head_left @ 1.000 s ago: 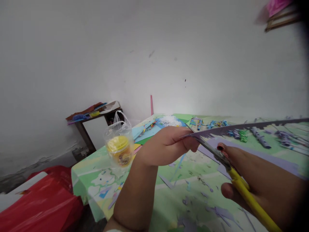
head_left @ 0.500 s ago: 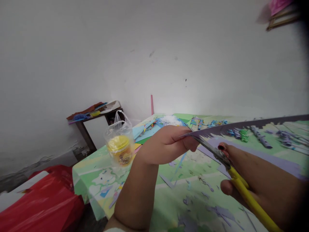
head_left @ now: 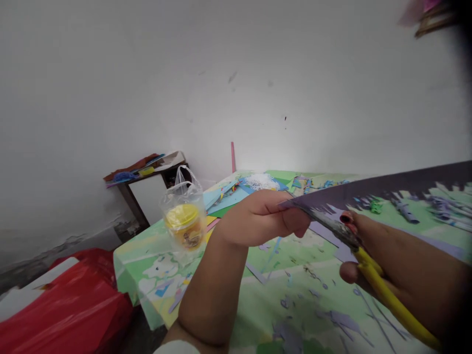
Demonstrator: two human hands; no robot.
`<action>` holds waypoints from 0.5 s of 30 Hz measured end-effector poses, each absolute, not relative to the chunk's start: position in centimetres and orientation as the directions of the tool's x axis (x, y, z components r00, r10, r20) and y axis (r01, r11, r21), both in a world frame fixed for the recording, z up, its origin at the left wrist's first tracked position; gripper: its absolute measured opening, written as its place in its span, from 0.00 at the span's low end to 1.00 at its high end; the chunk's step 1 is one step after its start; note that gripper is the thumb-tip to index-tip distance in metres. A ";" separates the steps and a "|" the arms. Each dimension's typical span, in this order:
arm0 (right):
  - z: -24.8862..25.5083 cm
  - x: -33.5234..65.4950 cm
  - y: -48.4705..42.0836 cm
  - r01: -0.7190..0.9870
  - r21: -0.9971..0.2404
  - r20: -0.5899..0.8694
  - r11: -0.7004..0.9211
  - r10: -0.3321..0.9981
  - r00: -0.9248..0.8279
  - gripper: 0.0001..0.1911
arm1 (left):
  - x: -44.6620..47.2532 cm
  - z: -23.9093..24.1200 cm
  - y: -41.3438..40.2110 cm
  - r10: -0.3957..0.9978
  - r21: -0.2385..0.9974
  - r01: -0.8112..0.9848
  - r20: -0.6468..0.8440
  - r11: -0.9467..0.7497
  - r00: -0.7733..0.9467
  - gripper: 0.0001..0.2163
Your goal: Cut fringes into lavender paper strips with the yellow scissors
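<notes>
My left hand (head_left: 265,219) pinches one end of a long purple paper strip (head_left: 376,189) between thumb and fingers. The strip runs off to the right, its lower edge cut into a jagged fringe. My right hand (head_left: 398,265) grips yellow-handled scissors (head_left: 383,290), whose blades reach up to the strip's lower edge near my left fingertips. The blades look close together, partly hidden by the paper. A small red roll (head_left: 347,219) sits by the thumb of my right hand at the scissors' pivot. Purple paper scraps (head_left: 341,322) lie on the table below.
A yellow-lidded tub in a clear plastic bag (head_left: 184,221) stands on the green patterned tablecloth (head_left: 136,255). White paper shreds (head_left: 261,182) and rolled paper pieces (head_left: 405,211) lie toward the back. A red plastic bag (head_left: 73,305) is at lower left, a small cabinet (head_left: 147,196) behind.
The fringed strip's right end has swung up slightly, showing more of its face. The scissors have shifted a little right and the blades now look closer together. The view has moved slightly.
</notes>
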State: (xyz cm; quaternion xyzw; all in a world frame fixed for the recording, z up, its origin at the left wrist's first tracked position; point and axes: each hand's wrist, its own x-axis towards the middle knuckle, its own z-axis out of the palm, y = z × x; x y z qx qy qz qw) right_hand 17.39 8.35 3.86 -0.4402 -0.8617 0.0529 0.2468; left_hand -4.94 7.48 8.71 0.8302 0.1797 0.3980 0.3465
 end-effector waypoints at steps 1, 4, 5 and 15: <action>3.9 17.5 8.4 0.727 -0.306 0.394 0.615 0.777 -0.492 0.23 | -4.9 8.7 7.5 0.586 0.741 0.016 0.518 -0.671 0.623 0.17; 4.0 18.0 8.6 0.707 -0.298 0.399 0.642 0.756 -0.518 0.22 | -4.4 8.5 7.6 0.636 0.828 -0.024 0.449 -0.561 0.628 0.18; 4.1 18.1 8.7 0.702 -0.299 0.389 0.647 0.754 -0.529 0.21 | -4.2 8.4 7.7 0.658 0.862 -0.056 0.425 -0.504 0.622 0.19; 5.1 18.0 8.9 0.659 -0.498 0.266 0.563 0.823 -0.502 0.14 | -2.7 9.1 7.8 0.792 0.970 -0.208 0.227 -0.129 0.566 0.12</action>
